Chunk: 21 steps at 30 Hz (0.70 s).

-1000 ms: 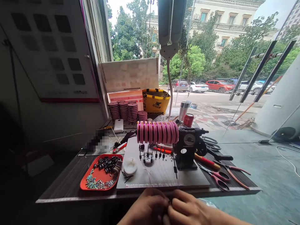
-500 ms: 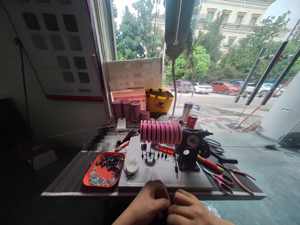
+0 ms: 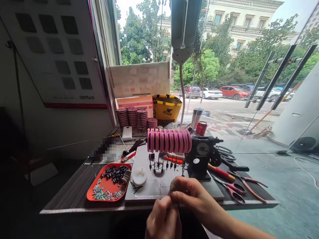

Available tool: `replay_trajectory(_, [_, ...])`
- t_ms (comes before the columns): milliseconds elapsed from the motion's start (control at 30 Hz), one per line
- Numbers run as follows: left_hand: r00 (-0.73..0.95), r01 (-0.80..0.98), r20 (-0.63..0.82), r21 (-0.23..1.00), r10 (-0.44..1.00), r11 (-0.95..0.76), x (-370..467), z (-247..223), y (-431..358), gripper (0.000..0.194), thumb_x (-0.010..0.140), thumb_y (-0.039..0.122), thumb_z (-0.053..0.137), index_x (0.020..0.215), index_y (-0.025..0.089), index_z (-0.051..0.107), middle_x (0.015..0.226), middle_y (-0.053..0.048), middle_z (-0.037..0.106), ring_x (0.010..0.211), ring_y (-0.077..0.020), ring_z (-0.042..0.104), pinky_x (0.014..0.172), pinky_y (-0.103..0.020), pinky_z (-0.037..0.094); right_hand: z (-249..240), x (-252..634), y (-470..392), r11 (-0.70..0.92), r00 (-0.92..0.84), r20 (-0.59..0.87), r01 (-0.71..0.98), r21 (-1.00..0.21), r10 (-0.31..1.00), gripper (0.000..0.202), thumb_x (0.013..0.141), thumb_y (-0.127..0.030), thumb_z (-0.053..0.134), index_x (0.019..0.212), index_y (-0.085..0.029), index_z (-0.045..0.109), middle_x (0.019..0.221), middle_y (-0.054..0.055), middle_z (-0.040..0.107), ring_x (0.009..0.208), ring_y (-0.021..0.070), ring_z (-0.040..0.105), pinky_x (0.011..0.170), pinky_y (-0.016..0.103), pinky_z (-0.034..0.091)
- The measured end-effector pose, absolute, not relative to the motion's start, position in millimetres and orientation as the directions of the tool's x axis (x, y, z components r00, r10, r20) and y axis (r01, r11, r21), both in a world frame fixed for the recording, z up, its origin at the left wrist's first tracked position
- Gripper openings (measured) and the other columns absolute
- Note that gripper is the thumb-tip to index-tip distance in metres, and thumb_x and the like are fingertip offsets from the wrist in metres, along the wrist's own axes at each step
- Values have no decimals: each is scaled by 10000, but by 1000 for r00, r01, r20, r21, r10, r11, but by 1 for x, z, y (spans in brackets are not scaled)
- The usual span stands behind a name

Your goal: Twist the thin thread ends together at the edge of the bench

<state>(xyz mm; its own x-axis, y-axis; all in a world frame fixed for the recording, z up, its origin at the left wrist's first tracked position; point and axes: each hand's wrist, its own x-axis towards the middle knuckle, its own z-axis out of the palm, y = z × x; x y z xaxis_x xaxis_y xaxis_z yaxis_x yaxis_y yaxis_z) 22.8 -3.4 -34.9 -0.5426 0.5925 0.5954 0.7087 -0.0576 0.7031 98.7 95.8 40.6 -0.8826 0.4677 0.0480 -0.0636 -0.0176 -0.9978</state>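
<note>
Both hands are seen at the near edge of the worktop (image 3: 74,196), fingertips brought together w/ a thin line (image 3: 166,181) between them. The left hand (image 3: 163,220) is held low, just below the worktop edge, fingers curled and closed in a pinch; what exactly is pinched is too small to tell, prob. the line's end. The right hand (image 3: 191,196) is held over the front of the grey board (image 3: 149,186), thumb and forefinger pressed together toward the left hand's fingertips; its knuckles are raised over the board. The two hands are touching or nearly so.

Several thin lines are seen running from the hands' area up the board to a row of pink spools (image 3: 168,140), mounted side by side on a black winding machine (image 3: 200,157) at the board's rear right. Small black weights or clips (image 3: 171,163) are hung on the lines just below the spools. A small white round item (image 3: 139,176) is laid on the board's left part.

Left of the board, a red tray (image 3: 96,196) w/ small dark and pale pieces is set. Right of the machine, red-handled scissors (image 3: 233,189) and pliers (image 3: 249,186) are laid. Behind, stacks of pink spools (image 3: 133,118), a yellow bag (image 3: 165,108) and a red can (image 3: 201,128) are placed near the window.
</note>
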Motion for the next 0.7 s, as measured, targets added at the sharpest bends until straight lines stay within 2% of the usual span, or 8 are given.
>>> replay_trajectory(100, [-458, 563, 360, 825, 813, -49, 2, -26, -2, 121, 721, 266, 627, 632, 234, 703, 684, 7, 697, 600, 6, 562, 573, -74, 415, 40, 103, 96, 30, -890, 77, -71, -997, 449, 261, 768, -322, 580, 704, -87, 486, 673, 15, 463, 649, 72, 402, 618, 186, 349])
replay_trajectory(200, [-427, 278, 21, 954, 904, 109, -9, -4, -1, 199, 707, 333, 608, 569, 209, 679, 772, -17, 695, 737, -7, 589, 711, -75, 452, 35, 114, 97, 374, -877, 252, -91, -923, 409, 161, 814, -264, 528, 811, -108, 494, 742, 19, 490, 646, 67, 409, 588, 172, 356])
replay_trajectory(233, [-403, 151, -101, 973, 910, 175, -9, 3, 0, 165, 680, 299, 629, 561, 188, 654, 742, -4, 672, 679, -7, 574, 655, -83, 443, 31, 117, 98, 576, -859, 396, -152, -803, 325, 98, 826, -220, 501, 826, -123, 489, 781, 26, 506, 659, 71, 421, 585, 173, 362])
replay_trajectory(300, [-321, -112, -328, 945, 888, 309, -8, 13, 3, 80, 628, 238, 583, 576, 178, 578, 584, 46, 565, 494, 4, 479, 486, -106, 366, 24, 123, 99, 874, -786, 618, -277, -400, 34, 50, 855, -158, 450, 833, -136, 490, 770, 27, 514, 638, 82, 409, 561, 189, 355])
replay_trajectory(367, [-197, -309, -481, 858, 855, 412, -5, 17, 5, 23, 556, 182, 511, 579, 183, 516, 465, 82, 428, 388, 7, 371, 405, -121, 277, 17, 127, 100, 949, -710, 669, -315, -25, -219, 140, 901, -146, 391, 848, -117, 517, 679, 25, 490, 606, 101, 372, 542, 216, 341])
replay_trajectory(433, [-90, -418, -544, 781, 834, 464, -2, 17, 7, 33, 516, 153, 477, 539, 177, 477, 429, 83, 366, 385, 7, 356, 416, -118, 260, 14, 129, 99, 949, -672, 677, -281, 140, -299, 235, 931, -142, 320, 848, -83, 531, 589, 16, 435, 560, 109, 313, 512, 233, 314])
replay_trajectory(600, [4, -495, -588, 702, 809, 512, -1, 15, 7, 54, 536, 183, 459, 576, 211, 434, 453, 94, 340, 400, 14, 344, 434, -118, 214, 10, 124, 98, 943, -608, 729, -285, 171, -316, 336, 946, -124, 235, 743, -95, 502, 563, 19, 425, 536, 108, 289, 487, 234, 282])
replay_trajectory(700, [-108, -368, -526, 810, 844, 457, -5, 15, 7, 38, 551, 195, 503, 587, 191, 490, 481, 73, 405, 435, 5, 372, 465, -131, 249, 7, 120, 97, 938, -591, 746, -321, 130, -306, 334, 958, -158, 243, 720, -116, 473, 562, 10, 447, 545, 103, 302, 494, 229, 276])
